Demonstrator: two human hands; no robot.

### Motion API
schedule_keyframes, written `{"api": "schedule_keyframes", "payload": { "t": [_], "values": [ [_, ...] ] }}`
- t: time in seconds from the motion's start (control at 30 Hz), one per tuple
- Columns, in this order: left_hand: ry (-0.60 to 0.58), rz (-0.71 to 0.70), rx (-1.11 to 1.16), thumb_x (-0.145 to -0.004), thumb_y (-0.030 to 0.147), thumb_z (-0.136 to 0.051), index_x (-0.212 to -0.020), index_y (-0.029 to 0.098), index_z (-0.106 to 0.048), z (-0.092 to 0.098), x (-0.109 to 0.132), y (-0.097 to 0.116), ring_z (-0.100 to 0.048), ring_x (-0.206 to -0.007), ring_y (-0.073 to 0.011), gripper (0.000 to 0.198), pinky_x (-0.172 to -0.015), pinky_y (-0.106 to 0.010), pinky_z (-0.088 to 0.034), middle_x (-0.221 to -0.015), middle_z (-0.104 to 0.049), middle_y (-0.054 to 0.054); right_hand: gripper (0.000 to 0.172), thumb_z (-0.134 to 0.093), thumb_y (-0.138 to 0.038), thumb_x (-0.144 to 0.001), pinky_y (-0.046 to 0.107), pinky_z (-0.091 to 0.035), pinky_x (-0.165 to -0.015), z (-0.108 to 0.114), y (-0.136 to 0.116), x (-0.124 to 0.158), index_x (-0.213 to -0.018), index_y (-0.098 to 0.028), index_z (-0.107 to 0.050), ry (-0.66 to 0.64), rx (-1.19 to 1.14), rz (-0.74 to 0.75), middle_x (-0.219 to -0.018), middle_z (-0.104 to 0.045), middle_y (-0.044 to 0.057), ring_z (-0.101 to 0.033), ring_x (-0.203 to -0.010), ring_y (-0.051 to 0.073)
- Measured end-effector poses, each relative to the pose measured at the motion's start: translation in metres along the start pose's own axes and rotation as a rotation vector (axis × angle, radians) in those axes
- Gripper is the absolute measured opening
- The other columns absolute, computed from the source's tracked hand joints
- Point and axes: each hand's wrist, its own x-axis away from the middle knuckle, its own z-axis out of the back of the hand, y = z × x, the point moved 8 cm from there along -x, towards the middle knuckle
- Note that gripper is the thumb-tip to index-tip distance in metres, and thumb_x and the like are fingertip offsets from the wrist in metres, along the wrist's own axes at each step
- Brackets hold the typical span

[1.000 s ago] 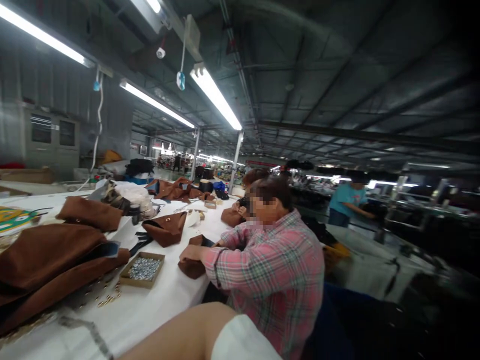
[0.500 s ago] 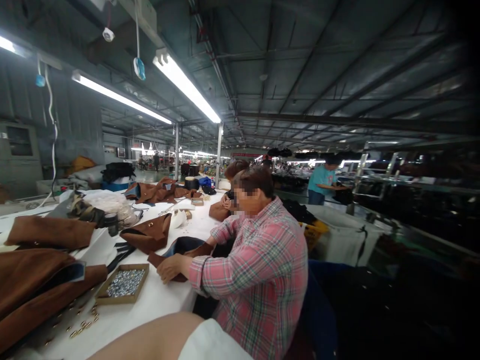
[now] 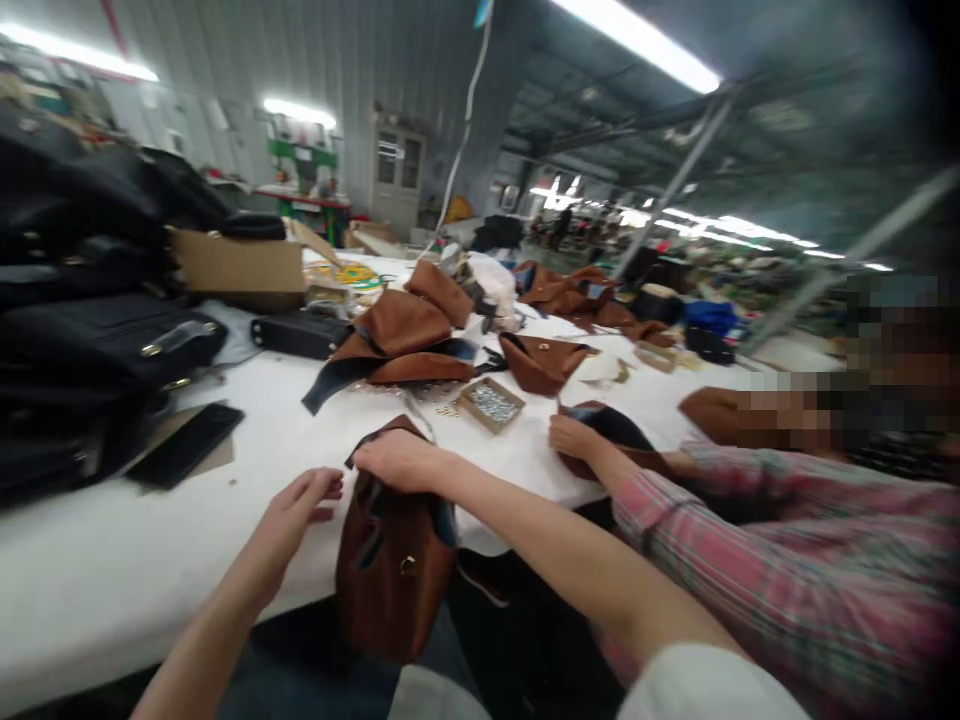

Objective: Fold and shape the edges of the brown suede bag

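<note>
The right hand [image 3: 397,462] grips the upper edge of a brown bag [image 3: 397,590], its fingers bent over the material; the left hand [image 3: 304,498] is just beside that edge, fingers parted and loosely curved, with nothing in its grasp. The bag hangs at the near edge of the white counter [image 3: 300,400], its top by the counter and its lower part over the person's lap, with a small gold-coloured fitting [image 3: 408,567] on its front and a bluish lining showing at its right side. Beyond the right hand sits a shallow open box [image 3: 510,412] of small silver-coloured pieces [image 3: 489,400], with loose gold-coloured pieces [image 3: 448,411] scattered just to its left. To the right of the box, a co-worker's hand [image 3: 574,442], below a pink plaid sleeve [image 3: 720,530], holds another brown item [image 3: 581,466] with a dark lining. Farther back lie a folded brown piece [image 3: 544,365] with a round fitting and, left of it, a heap of brown pieces [image 3: 409,325]. On the left of the counter are a flat black object [image 3: 191,440], black bags [image 3: 97,350] piled together and a cardboard box [image 3: 238,270]. A grey cabinet [image 3: 397,172] stands against the far wall.
</note>
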Motion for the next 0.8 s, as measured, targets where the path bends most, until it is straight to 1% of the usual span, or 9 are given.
{"api": "schedule_keyframes", "payload": {
  "t": [0.07,0.17,0.23,0.3,0.4,0.5,0.63,0.7,0.8],
  "values": [
    [-0.060,-0.064,0.005,-0.104,0.082,-0.069,-0.142,0.018,-0.076,0.000,0.010,0.002,-0.067,-0.140,-0.0389,0.075,-0.116,-0.050,-0.058,-0.150,-0.073,-0.014,0.022,-0.046,-0.020,-0.119,0.037,-0.049,-0.101,0.008,-0.002,0.014,-0.120,-0.015,-0.068,0.093,0.039,-0.040,-0.117,-0.076,0.010,-0.070,-0.105,0.024],
    [-0.272,-0.228,0.047,-0.115,0.059,-0.068,-0.166,0.023,-0.064,-0.032,0.024,0.024,-0.055,-0.157,-0.0347,0.063,-0.139,-0.051,-0.039,-0.170,-0.060,-0.009,0.037,-0.039,-0.029,-0.122,0.036,-0.048,-0.097,0.020,0.006,0.055,-0.123,-0.016,-0.074,0.208,0.028,-0.203,-0.116,-0.077,0.013,-0.071,-0.106,0.025],
    [-0.321,-0.330,0.043,-0.116,0.045,-0.070,-0.179,0.029,-0.047,-0.049,0.040,0.042,-0.042,-0.168,-0.0300,0.069,-0.147,-0.048,-0.026,-0.181,-0.046,-0.004,0.042,-0.041,-0.034,-0.122,0.037,-0.050,-0.095,0.024,0.009,0.086,-0.133,-0.016,-0.077,0.265,0.002,-0.352,-0.117,-0.080,0.014,-0.074,-0.107,0.027],
    [-0.316,-0.409,-0.025,-0.112,0.028,-0.071,-0.183,0.034,-0.038,-0.060,0.056,0.057,-0.037,-0.171,-0.0267,0.078,-0.149,-0.046,-0.022,-0.184,-0.041,0.000,0.044,-0.044,-0.034,-0.119,0.040,-0.054,-0.094,0.032,0.002,0.117,-0.142,-0.017,-0.078,0.383,0.035,-0.442,-0.114,-0.082,0.015,-0.077,-0.102,0.027],
    [-0.306,-0.502,-0.179,-0.107,0.010,-0.057,-0.181,0.040,-0.042,-0.069,0.075,0.071,-0.048,-0.165,-0.0230,0.081,-0.144,-0.041,-0.036,-0.179,-0.049,0.005,0.042,-0.046,-0.018,-0.113,0.047,-0.055,-0.114,0.051,-0.028,0.155,-0.147,-0.020,-0.072,0.674,0.123,-0.349,-0.129,-0.083,0.012,-0.081,-0.115,0.027],
    [-0.278,-0.558,-0.404,-0.106,0.008,-0.046,-0.179,0.042,-0.045,-0.077,0.083,0.073,-0.061,-0.155,-0.0240,0.080,-0.133,-0.042,-0.054,-0.174,-0.055,0.006,0.048,-0.050,-0.011,-0.108,0.056,-0.036,-0.142,0.057,-0.054,0.180,-0.153,-0.022,-0.060,0.825,0.107,-0.231,-0.147,-0.077,0.009,-0.074,-0.140,0.025],
    [-0.146,-0.709,-0.727,-0.095,0.002,-0.043,-0.177,0.036,-0.047,-0.086,0.094,0.076,-0.076,-0.135,-0.0330,0.089,-0.106,-0.050,-0.074,-0.170,-0.058,-0.002,0.059,-0.063,-0.030,-0.108,0.051,-0.053,-0.131,0.050,-0.067,0.195,-0.165,-0.020,-0.055,0.837,0.076,-0.257,-0.146,-0.076,0.014,-0.072,-0.141,0.029],
    [-0.048,-0.829,-0.807,-0.095,0.001,-0.044,-0.175,0.029,-0.048,-0.088,0.104,0.082,-0.079,-0.128,-0.0332,0.084,-0.096,-0.048,-0.077,-0.165,-0.063,-0.008,0.063,-0.063,-0.029,-0.109,0.047,-0.059,-0.121,0.048,-0.072,0.196,-0.170,-0.020,-0.054,0.843,0.105,-0.284,-0.145,-0.076,0.014,-0.073,-0.139,0.029],
    [0.095,-0.967,-0.859,-0.100,-0.003,-0.043,-0.170,0.019,-0.049,-0.087,0.121,0.090,-0.079,-0.129,-0.0315,0.074,-0.093,-0.045,-0.077,-0.159,-0.068,-0.014,0.051,-0.059,-0.024,-0.111,0.046,-0.060,-0.116,0.051,-0.083,0.195,-0.162,-0.017,-0.062,0.911,0.141,-0.266,-0.143,-0.077,0.014,-0.074,-0.138,0.029]
  ]
}}
